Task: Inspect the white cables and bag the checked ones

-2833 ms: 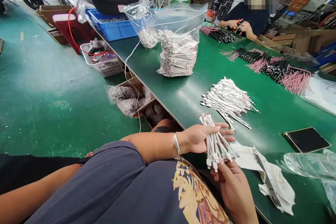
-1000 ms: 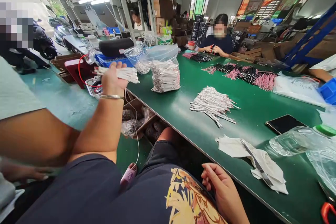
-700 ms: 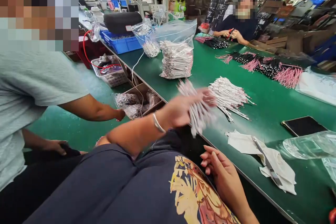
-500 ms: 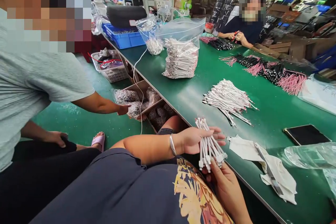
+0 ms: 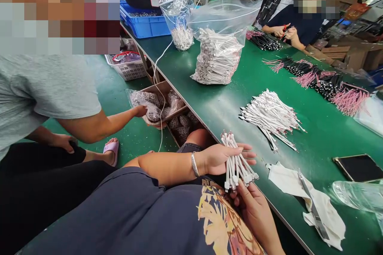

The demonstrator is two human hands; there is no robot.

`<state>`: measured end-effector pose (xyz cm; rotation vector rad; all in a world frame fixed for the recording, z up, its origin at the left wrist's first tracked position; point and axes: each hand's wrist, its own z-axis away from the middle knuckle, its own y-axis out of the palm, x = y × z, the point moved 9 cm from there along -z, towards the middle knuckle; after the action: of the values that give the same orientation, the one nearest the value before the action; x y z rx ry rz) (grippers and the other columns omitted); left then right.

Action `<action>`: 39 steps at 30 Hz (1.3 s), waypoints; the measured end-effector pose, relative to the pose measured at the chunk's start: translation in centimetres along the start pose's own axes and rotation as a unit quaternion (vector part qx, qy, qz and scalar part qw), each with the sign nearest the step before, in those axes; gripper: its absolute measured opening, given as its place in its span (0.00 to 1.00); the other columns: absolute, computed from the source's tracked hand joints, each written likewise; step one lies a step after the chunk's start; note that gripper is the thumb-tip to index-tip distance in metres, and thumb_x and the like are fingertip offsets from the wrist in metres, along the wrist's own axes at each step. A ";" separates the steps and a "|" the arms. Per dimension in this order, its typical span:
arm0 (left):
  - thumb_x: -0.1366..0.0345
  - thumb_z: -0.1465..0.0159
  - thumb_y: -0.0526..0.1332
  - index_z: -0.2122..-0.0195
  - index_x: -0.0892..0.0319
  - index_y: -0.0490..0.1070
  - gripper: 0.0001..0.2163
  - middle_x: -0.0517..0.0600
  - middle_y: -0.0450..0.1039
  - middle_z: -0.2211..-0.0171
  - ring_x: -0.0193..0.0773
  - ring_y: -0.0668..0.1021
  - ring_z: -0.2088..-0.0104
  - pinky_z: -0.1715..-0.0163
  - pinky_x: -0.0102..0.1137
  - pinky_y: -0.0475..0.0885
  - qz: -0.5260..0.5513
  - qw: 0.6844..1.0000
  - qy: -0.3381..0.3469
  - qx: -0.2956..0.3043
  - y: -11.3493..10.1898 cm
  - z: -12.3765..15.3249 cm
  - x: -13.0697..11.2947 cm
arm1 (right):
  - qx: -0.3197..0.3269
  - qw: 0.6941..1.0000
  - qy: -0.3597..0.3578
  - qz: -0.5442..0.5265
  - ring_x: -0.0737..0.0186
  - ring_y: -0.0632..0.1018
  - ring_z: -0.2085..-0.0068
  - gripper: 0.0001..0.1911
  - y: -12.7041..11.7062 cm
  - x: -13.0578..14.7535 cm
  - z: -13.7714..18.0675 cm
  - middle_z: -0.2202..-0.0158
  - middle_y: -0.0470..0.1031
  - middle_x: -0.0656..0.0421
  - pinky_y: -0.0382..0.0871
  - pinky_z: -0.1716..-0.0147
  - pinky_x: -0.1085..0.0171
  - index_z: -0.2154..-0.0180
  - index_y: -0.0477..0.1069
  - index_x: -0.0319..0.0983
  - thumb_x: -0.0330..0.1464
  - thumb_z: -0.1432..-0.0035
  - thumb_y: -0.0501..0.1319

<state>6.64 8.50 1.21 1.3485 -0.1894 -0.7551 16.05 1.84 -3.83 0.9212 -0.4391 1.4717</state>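
Note:
A bundle of short white cables (image 5: 236, 163) with connector ends lies across my left hand (image 5: 220, 158), the thumb over it and the other fingers stretched out beneath. At the bundle's lower end, my right hand (image 5: 254, 203) pinches the white connectors between thumb and fingers. Both hands are above my lap by the table's near edge. Beyond them a loose pile of similar white cables (image 5: 271, 115) is spread on the green table (image 5: 206, 107). Metal tweezers (image 5: 312, 203) rest on a white cloth (image 5: 278, 177) to the right of my hands.
A large clear bag of white cables (image 5: 220, 55) stands farther back, beside a smaller bag (image 5: 182, 36). A phone (image 5: 357, 167) and a clear bottle (image 5: 359, 195) are at right. One person leans over boxes (image 5: 163, 87) at left; another handles red-handled pliers (image 5: 286, 28) across the table.
The view has shifted, so the table and its items appear a little larger and farther right. The person at left has drawn their hand slightly back over the box. My hands keep hold of the bundle.

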 end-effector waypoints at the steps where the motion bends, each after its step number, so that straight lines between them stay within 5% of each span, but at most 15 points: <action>1: 0.72 0.37 0.53 0.56 0.63 0.72 0.11 0.56 0.75 0.59 0.43 0.77 0.57 0.51 0.45 0.62 0.001 1.000 0.001 0.002 -0.1 0.0 -0.1 | -0.001 1.000 0.002 0.000 0.71 0.65 0.76 0.15 0.1 0.0 0.0 0.76 0.70 0.62 0.59 0.75 0.72 0.65 0.70 0.39 0.42 0.49 0.65; 39: 0.71 0.38 0.56 0.58 0.64 0.72 0.09 0.56 0.76 0.61 0.42 0.78 0.59 0.49 0.44 0.62 0.025 1.000 -0.006 0.013 -0.1 -0.1 0.4 | -0.052 0.997 0.021 -0.061 0.71 0.68 0.77 0.15 0.1 -0.4 0.5 0.77 0.71 0.62 0.61 0.78 0.72 0.65 0.70 0.38 0.38 0.53 0.69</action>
<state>6.98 8.38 0.96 1.3604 -0.2415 -0.7212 16.00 1.23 -3.78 0.8190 -0.4172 1.3425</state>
